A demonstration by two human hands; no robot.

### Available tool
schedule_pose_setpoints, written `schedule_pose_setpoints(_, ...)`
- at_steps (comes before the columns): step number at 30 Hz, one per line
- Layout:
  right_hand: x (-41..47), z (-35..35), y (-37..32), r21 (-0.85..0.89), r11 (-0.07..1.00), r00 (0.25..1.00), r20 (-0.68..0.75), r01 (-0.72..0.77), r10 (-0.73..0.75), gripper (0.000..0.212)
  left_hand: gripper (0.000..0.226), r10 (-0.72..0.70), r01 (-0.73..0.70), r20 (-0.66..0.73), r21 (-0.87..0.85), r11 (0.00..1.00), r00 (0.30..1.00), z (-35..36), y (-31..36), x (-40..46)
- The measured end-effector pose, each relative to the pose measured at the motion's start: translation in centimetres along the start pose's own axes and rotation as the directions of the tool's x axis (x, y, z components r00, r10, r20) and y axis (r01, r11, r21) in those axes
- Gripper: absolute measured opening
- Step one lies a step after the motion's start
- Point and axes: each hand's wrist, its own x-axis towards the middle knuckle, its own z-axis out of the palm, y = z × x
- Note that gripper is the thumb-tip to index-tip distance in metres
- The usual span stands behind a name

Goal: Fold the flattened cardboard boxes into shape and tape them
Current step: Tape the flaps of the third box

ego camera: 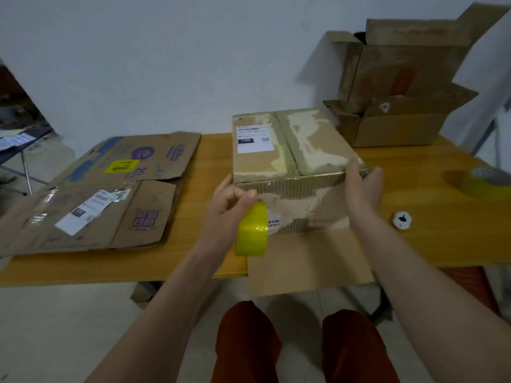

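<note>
Gripping a yellow tape roll (253, 230) against the folded brown cardboard box (290, 167), the left hand (229, 205) curls; the right hand (362, 183) lies flat on the box's near right corner, fingertips blurred. Left of the box on the wooden counter (215, 150) lie flattened cartons (105, 194).

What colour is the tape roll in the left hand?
Yellow; the tape roll, held by the left hand, shows best in the head view.
</note>
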Motion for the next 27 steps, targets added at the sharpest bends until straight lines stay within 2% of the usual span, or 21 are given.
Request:
schedule_pose_setpoints(4,-2.1,-1.6,0.5,0.041,0.999,0.992,-0.124,0.014,-0.009,0.033,0.018,0.045,-0.051,0.131,0.038,0.998,0.990,0.0,0.4,-0.9)
schedule_pose_setpoints(6,-2.3,-2.4,0.3,0.010,1.000,0.991,-0.131,0.025,-0.024,0.034,0.020,0.057,-0.065,0.126,0.058,0.996,0.990,0.0,0.9,-2.0)
schedule_pose_setpoints(7,-2.6,-2.7,0.1,-0.056,0.996,0.985,-0.151,0.071,-0.079,0.036,0.020,0.087,-0.096,0.112,0.084,0.992,0.990,0.1,1.2,-2.7)
schedule_pose_setpoints(8,-3.1,-3.2,-0.5,-0.137,0.977,0.967,-0.176,0.164,-0.187,0.037,0.020,0.131,-0.145,0.116,0.117,0.983,0.985,0.2,1.4,-3.2)
schedule_pose_setpoints(10,-4.9,-3.8,-2.4,-0.204,0.858,0.854,-0.137,0.471,-0.501,0.033,0.020,0.224,-0.246,0.150,0.153,0.957,0.963,0.4,2.0,-4.1)
schedule_pose_setpoints(11,-6.0,-4.0,-3.5,-0.133,0.789,0.791,-0.050,0.600,-0.609,0.028,0.020,0.264,-0.287,0.161,0.147,0.946,0.951,0.5,2.4,-4.2)
schedule_pose_setpoints(12,-7.2,-4.2,-4.6,0.001,0.766,0.763,0.084,0.643,-0.641,0.024,0.020,0.293,-0.317,0.173,0.131,0.939,0.940,0.6,2.9,-4.4)
schedule_pose_setpoints(13,-8.5,-4.5,-5.7,0.143,0.801,0.753,0.278,0.581,-0.596,0.024,0.020,0.309,-0.334,0.185,0.122,0.935,0.933,0.8,3.3,-4.4)
schedule_pose_setpoints(14,-9.5,-4.7,-6.6,0.234,0.860,0.700,0.504,0.453,-0.506,0.031,0.020,0.320,-0.346,0.200,0.116,0.931,0.926,0.9,3.7,-4.5)
schedule_pose_setpoints(15,-10.2,-5.0,-6.9,0.250,0.902,0.609,0.670,0.353,-0.424,0.043,0.021,0.335,-0.364,0.213,0.115,0.924,0.918,1.0,3.8,-4.5)
schedule_pose_setpoints(16,-10.7,-5.1,-6.9,0.245,0.916,0.530,0.755,0.318,-0.386,0.049,0.022,0.356,-0.387,0.216,0.122,0.914,0.909,1.0,3.9,-4.4)
schedule_pose_setpoints(17,-11.1,-5.1,-6.7,0.261,0.916,0.492,0.781,0.304,-0.385,0.049,0.022,0.378,-0.409,0.212,0.131,0.903,0.901,1.1,3.8,-4.3)
schedule_pose_setpoints(18,-11.4,-5.1,-6.7,0.288,0.913,0.488,0.776,0.289,-0.399,0.043,0.022,0.392,-0.424,0.205,0.144,0.894,0.897,1.0,3.7,-4.1)
schedule_pose_setpoints(22,-11.2,-4.8,-6.0,0.323,0.910,0.588,0.695,0.260,-0.414,0.016,0.019,0.433,-0.472,0.191,0.273,0.838,0.881,1.0,3.3,-3.8)
schedule_pose_setpoints(25,-10.8,-4.9,-5.8,0.324,0.929,0.629,0.688,0.179,-0.361,0.008,0.025,0.469,-0.507,0.194,0.364,0.782,0.862,1.0,3.2,-3.7)
schedule_pose_setpoints(27,-10.7,-4.9,-6.0,0.313,0.941,0.654,0.687,0.128,-0.317,0.009,0.028,0.505,-0.537,0.200,0.445,0.717,0.840,1.0,3.3,-3.6)
